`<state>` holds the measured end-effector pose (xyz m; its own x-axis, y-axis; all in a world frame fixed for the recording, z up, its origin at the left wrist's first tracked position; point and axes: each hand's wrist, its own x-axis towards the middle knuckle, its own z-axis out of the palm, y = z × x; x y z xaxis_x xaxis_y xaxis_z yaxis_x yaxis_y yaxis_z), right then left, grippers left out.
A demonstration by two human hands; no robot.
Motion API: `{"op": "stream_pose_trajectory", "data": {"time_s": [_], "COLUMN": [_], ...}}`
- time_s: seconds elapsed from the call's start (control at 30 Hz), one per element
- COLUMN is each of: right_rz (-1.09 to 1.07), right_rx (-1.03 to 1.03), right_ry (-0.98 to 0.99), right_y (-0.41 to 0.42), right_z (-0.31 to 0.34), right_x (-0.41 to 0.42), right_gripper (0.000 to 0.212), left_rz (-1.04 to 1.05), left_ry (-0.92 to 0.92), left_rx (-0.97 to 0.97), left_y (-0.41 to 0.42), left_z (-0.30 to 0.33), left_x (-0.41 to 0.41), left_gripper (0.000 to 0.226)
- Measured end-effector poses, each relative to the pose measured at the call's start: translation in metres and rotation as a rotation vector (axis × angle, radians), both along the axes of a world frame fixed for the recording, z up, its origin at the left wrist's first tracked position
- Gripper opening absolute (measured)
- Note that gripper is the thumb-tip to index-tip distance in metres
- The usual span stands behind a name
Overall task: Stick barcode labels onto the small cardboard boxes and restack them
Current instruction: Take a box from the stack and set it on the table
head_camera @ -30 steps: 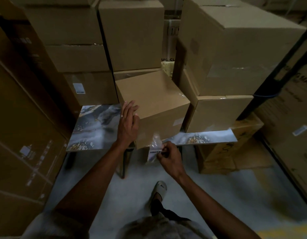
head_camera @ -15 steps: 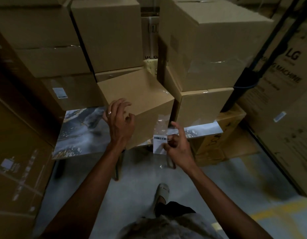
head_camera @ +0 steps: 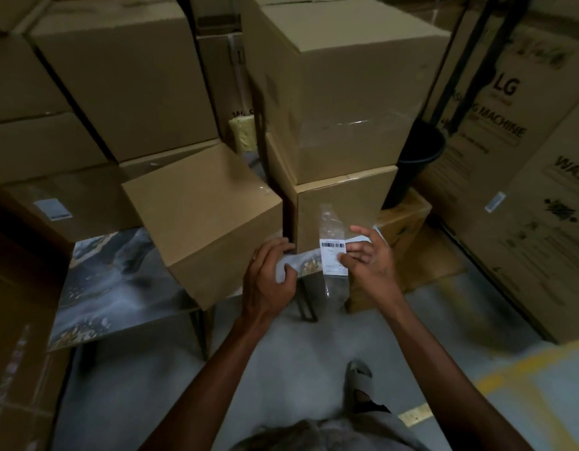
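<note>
Head view, dim storeroom. Right hand (head_camera: 367, 260) pinching a barcode label (head_camera: 333, 257) between thumb and fingers, label riding on a clear backing strip (head_camera: 329, 219), held in the air just right of the small cardboard box (head_camera: 200, 219). Left hand (head_camera: 270, 281) beside the label, fingers curled at the box's near right corner, holding nothing that can be made out; touching the box or not, cannot tell. Box sitting skewed on a marbled worktop (head_camera: 112, 288), its front face bare. Taller stacked boxes (head_camera: 340, 92) close behind and to the right; a box on the left (head_camera: 53, 209) already carrying a label.

Step in hand, by judgement: freeing the label from its backing, sticking not yet done. Next move calls for left fingers to catch a corner of the label, peel it off, then press it flat on a bare face of the box while steadying the box against sliding; restacking after that. Risk: label curling onto itself.
</note>
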<state>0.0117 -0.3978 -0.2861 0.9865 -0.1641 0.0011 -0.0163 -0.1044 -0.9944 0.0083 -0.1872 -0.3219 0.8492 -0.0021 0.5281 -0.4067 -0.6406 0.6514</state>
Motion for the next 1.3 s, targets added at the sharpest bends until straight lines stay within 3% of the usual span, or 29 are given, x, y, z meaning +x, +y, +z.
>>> {"op": "stream_pose_trajectory", "data": {"time_s": [0.27, 0.47, 0.73, 0.97, 1.3], "right_rz": [-0.038, -0.096, -0.145, -0.220, -0.211], "right_rx": [0.019, 0.033, 0.015, -0.023, -0.205], "right_ry": [0.013, -0.023, -0.104, -0.230, -0.293], "right_y": [-0.093, -0.165, -0.238, -0.258, -0.241], "right_z": [0.012, 0.022, 0.043, 0.065, 0.054], "right_x": [0.044, 0.090, 0.163, 0.260, 0.348], "right_gripper": [0.047, 0.041, 0.042, 0.064, 0.058], "left_rz": [-0.108, -0.155, -0.072, 0.047, 0.134], "left_ry": [0.157, 0.137, 0.073, 0.077, 0.075], "left_rx": [-0.012, 0.003, -0.008, -0.006, 0.022], "left_y": [-0.099, -0.168, -0.216, -0.225, -0.218], "left_z": [0.001, 0.013, 0.001, 0.000, 0.004], "left_x": [0.042, 0.089, 0.134, 0.149, 0.158], "left_gripper": [0.045, 0.044, 0.037, 0.030, 0.024]}}
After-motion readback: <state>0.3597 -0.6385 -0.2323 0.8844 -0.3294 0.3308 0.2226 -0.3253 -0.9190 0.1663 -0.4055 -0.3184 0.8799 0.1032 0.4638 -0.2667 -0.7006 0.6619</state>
